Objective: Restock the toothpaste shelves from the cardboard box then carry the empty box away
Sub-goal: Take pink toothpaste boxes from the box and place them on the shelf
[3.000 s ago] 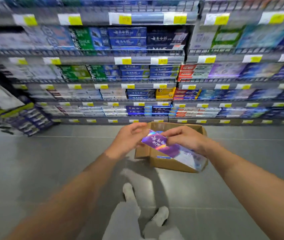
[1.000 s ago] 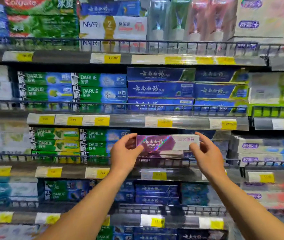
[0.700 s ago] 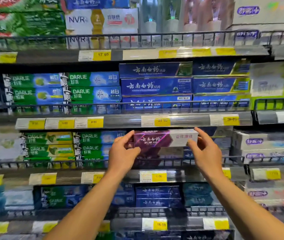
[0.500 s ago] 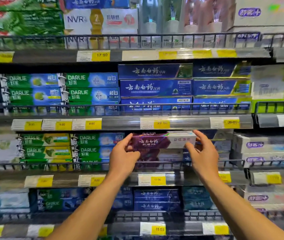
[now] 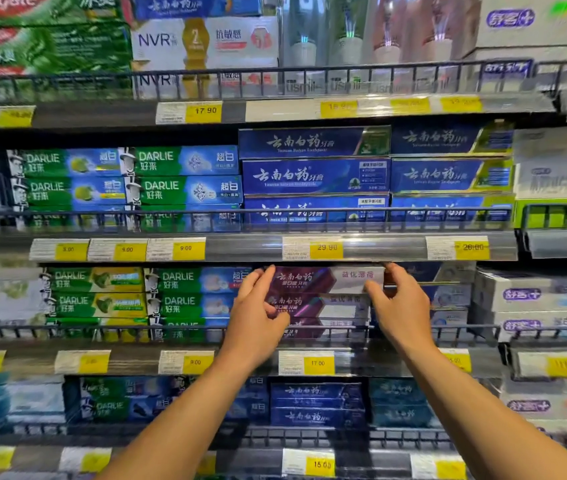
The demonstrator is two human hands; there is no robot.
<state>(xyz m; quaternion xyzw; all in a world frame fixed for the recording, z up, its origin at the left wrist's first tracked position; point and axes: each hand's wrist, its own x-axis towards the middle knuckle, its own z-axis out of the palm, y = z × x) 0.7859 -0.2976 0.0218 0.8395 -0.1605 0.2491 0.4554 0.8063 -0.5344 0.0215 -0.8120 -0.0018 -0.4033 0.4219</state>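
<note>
A purple and white toothpaste box [image 5: 323,278] lies on top of a stack of matching purple boxes [image 5: 313,304] on the middle shelf [image 5: 340,362], just under the shelf above. My left hand [image 5: 257,313] holds its left end and my right hand [image 5: 401,306] holds its right end. The cardboard box is out of view.
Green Darlie boxes [image 5: 185,289] stand to the left of the purple stack, white boxes [image 5: 531,296] to the right. Blue toothpaste boxes [image 5: 313,174] fill the shelf above. A wire rail [image 5: 102,329] runs along each shelf front, with yellow price tags [image 5: 316,363] below.
I rose from the cardboard box on the floor to the shelves. The purple box has moved up and back, onto the stack under the upper shelf.
</note>
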